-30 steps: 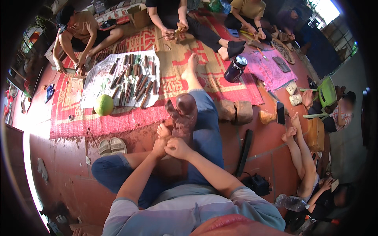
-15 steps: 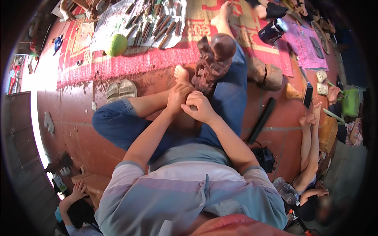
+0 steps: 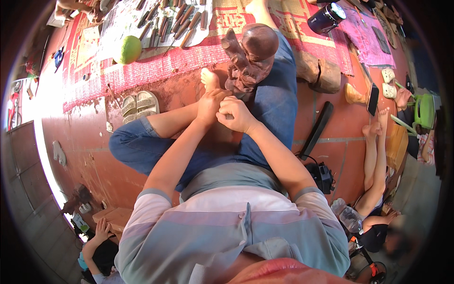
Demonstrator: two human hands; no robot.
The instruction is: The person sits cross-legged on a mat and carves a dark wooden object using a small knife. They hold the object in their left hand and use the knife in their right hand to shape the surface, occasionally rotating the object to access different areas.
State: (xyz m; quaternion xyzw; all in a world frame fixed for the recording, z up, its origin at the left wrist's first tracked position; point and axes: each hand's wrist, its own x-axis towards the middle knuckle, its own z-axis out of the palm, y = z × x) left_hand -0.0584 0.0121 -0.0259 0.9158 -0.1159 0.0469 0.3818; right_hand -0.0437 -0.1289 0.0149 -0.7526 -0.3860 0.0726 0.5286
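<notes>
A dark brown wooden carving with a rounded top stands between my legs, leaning against my jeans. Just below its foot my two hands are side by side above my bent leg. My left hand is closed, its fingers curled down near my bare foot. Beside it my right hand is curled into a loose fist, thumb toward the left hand. Whatever either hand may grip is hidden under the fingers.
Several wooden-handled carving tools lie on white sheets over a red mat, near a green round fruit. Sandals rest at left. A split log, a dark bar and a dark tumbler are at right. Other people sit around.
The whole view has shifted slightly, so the mat, tools and carving sit higher and farther left. My hands stay together, closed, in about the same place beneath the carving.
</notes>
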